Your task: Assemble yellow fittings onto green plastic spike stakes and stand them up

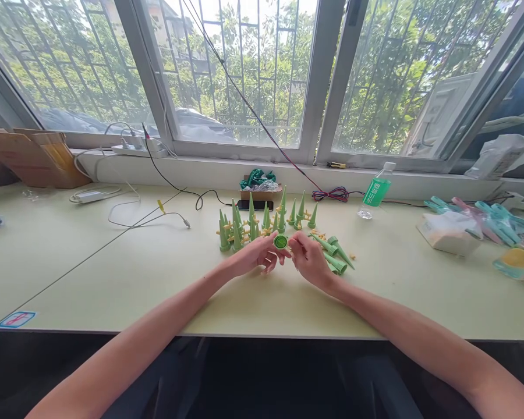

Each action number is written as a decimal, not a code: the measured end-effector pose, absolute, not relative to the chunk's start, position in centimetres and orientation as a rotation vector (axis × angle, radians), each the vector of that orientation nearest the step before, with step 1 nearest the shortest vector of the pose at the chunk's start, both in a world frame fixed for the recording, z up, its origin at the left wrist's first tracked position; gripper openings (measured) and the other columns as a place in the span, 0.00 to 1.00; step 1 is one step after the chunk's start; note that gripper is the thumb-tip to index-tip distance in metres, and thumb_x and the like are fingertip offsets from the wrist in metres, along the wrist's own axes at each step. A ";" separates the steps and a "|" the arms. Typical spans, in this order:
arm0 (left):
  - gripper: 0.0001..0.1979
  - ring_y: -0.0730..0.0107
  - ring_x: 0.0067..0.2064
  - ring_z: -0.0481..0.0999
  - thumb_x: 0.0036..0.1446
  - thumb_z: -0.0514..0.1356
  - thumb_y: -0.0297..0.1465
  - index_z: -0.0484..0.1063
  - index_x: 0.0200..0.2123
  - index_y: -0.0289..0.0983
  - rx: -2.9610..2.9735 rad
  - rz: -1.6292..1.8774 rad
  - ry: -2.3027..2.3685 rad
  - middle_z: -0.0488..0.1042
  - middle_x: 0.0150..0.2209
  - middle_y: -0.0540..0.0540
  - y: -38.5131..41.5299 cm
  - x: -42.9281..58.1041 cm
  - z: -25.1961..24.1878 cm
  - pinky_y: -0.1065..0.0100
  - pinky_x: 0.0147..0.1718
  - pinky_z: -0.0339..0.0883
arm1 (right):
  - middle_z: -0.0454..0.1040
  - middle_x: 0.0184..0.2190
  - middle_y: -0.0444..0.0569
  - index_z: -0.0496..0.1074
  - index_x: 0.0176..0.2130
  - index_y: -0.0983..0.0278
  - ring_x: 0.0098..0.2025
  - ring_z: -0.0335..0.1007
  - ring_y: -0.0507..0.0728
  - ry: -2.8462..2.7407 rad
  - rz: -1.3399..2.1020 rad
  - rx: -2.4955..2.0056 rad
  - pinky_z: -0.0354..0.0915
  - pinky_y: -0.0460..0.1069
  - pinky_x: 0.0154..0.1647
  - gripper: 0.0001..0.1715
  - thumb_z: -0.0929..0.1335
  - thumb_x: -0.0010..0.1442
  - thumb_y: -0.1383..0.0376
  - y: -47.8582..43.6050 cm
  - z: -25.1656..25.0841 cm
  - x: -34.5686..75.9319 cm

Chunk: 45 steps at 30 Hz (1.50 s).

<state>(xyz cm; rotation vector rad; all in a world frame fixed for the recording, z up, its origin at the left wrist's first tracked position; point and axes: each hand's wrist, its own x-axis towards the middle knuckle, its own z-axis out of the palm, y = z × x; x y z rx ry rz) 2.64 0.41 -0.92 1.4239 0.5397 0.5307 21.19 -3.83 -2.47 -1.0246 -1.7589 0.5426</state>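
Observation:
My left hand (265, 255) grips a green plastic plant-watering spike (280, 241), its round open end turned toward me. Close against that spike's right side is my right hand (308, 256), thumb and fingers pinched together; whatever is between them is too small to make out. Behind my hands stand several green spikes (224, 235) with their points up and small yellow valves (306, 215) on them. More green spikes (338, 265) lie on their sides just right of my right hand, near a tiny yellow piece (353, 256).
A small box (260, 195) with green material and a black phone (255, 205) sit behind the spikes. A water bottle (376, 191), tissue pack (449, 233) and yellow-filled cup (516, 263) are to the right. Cables (146, 218) and a cardboard box (37, 157) are left.

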 end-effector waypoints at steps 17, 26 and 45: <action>0.17 0.80 0.24 0.68 0.58 0.60 0.41 0.72 0.43 0.34 2.020 0.843 0.635 0.67 0.33 0.48 -0.5 2.8 -0.2 0.75 0.19 0.62 | 0.54 0.17 0.39 0.53 0.24 0.61 0.20 0.47 0.50 -1.772 0.461 -1.095 0.48 0.47 0.22 0.22 0.57 0.67 0.54 -3.5 -2.3 21.2; 0.14 0.83 0.26 0.67 0.58 0.61 0.39 0.71 0.44 0.38 2.262 1.156 0.799 0.66 0.42 0.45 -0.1 3.4 -1.3 0.77 0.20 0.63 | 0.54 0.17 0.39 0.57 0.25 0.62 0.20 0.48 0.49 -1.697 0.388 -1.144 0.48 0.47 0.23 0.22 0.58 0.67 0.54 -3.4 -2.1 21.0; 0.30 0.77 0.23 0.68 0.60 0.51 0.52 0.75 0.31 0.29 1.618 0.646 0.686 0.73 0.30 0.42 -0.4 2.8 -0.3 0.73 0.19 0.61 | 0.58 0.18 0.39 0.60 0.29 0.62 0.20 0.52 0.49 -1.719 0.463 -1.050 0.52 0.45 0.23 0.19 0.59 0.67 0.54 -3.7 -2.6 21.0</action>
